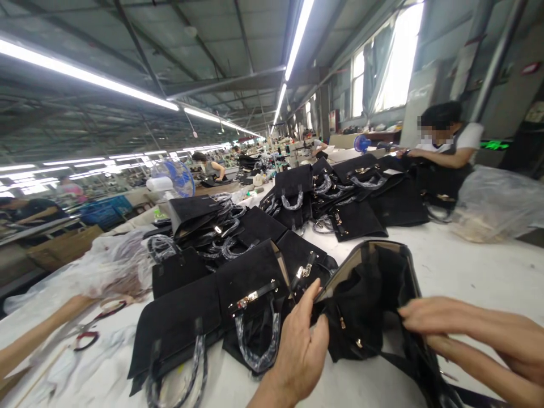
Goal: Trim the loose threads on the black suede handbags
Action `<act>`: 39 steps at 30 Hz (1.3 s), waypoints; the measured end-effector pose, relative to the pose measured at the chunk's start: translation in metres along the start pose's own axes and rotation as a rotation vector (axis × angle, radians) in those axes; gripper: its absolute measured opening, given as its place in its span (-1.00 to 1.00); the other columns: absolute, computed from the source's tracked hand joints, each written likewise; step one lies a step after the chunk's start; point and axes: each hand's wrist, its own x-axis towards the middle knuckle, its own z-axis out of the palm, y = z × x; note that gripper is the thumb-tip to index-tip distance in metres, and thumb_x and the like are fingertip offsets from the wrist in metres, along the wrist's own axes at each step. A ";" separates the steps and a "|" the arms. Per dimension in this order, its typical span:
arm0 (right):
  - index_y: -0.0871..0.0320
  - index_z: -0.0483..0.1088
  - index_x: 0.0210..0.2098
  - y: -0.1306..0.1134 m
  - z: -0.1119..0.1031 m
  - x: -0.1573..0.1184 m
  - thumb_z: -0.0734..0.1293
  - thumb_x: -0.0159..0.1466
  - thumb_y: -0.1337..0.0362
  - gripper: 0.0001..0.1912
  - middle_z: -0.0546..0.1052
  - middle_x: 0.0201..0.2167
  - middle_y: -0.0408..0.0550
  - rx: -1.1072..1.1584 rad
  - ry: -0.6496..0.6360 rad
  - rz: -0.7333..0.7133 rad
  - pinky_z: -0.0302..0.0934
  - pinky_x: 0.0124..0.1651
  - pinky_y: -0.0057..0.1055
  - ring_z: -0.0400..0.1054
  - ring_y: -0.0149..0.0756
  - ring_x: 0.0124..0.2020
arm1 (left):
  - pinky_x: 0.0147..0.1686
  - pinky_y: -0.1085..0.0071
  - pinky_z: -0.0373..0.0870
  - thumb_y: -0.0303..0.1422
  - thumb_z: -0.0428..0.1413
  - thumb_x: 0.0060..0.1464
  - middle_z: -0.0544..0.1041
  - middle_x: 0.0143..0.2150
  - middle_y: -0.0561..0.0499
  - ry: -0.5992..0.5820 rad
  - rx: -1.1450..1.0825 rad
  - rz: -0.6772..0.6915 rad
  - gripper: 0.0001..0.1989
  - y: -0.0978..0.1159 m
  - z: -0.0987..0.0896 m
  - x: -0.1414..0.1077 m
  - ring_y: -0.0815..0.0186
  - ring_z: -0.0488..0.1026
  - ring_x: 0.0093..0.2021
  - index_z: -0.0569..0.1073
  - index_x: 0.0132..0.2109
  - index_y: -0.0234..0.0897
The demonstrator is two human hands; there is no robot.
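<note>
A black handbag [361, 289] stands with its mouth spread and light lining showing, on the white table in front of me. My left hand [300, 343] is at its left corner, the edge running in between the thumb and the fingers. My right hand [480, 334] pinches the right edge, fingertips pressed on the rim and thumb below. Small gold-coloured fittings [342, 323] show on the bag. Just left of my left hand lies another black handbag [250, 277] with a metal clasp and plastic-wrapped handles.
A pile of black bags [293, 181] covers the table's middle. Scissors [87, 339] lie at the left, near another person's arm [42, 334]. Clear plastic [501, 198] is bunched at the right. A co-worker [446, 136] handles a bag beyond it. A blue fan [181, 178] stands behind.
</note>
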 end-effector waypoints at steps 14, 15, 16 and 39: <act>0.11 0.47 -0.43 -0.005 0.043 0.111 0.25 0.31 0.29 -0.78 0.49 -0.39 -0.12 -0.189 -0.568 -0.299 0.12 -0.15 -0.32 0.27 -0.28 -0.23 | 0.08 0.34 0.32 -0.29 -0.01 0.24 0.50 0.04 -0.03 0.022 -0.374 -0.019 -0.66 -0.002 0.000 0.019 0.21 0.42 0.03 0.42 0.11 -0.24; 0.12 0.46 -0.45 -0.004 0.045 0.113 0.25 0.31 0.29 -0.77 0.49 -0.40 -0.13 -0.195 -0.564 -0.294 0.12 -0.17 -0.35 0.27 -0.29 -0.25 | 0.08 0.34 0.32 -0.28 -0.01 0.25 0.49 0.05 -0.03 0.024 -0.383 -0.020 -0.66 -0.002 0.000 0.019 0.21 0.42 0.03 0.41 0.11 -0.25; 0.13 0.46 -0.46 -0.004 0.047 0.115 0.25 0.32 0.28 -0.75 0.49 -0.41 -0.12 -0.204 -0.558 -0.290 0.12 -0.19 -0.37 0.27 -0.30 -0.26 | 0.08 0.34 0.32 -0.28 -0.02 0.25 0.49 0.06 -0.04 0.024 -0.390 -0.018 -0.65 -0.003 0.000 0.019 0.21 0.42 0.03 0.41 0.12 -0.26; 0.14 0.41 -0.50 -0.024 0.063 0.117 0.22 0.32 0.26 -0.71 0.51 -0.44 -0.06 -0.529 -0.468 -0.227 -0.12 -0.30 -0.25 0.26 -0.19 -0.26 | -0.04 0.43 0.36 -0.26 0.02 0.24 0.54 -0.04 0.01 0.036 -0.349 -0.014 -0.66 -0.014 0.003 0.023 0.25 0.45 -0.06 0.43 0.11 -0.23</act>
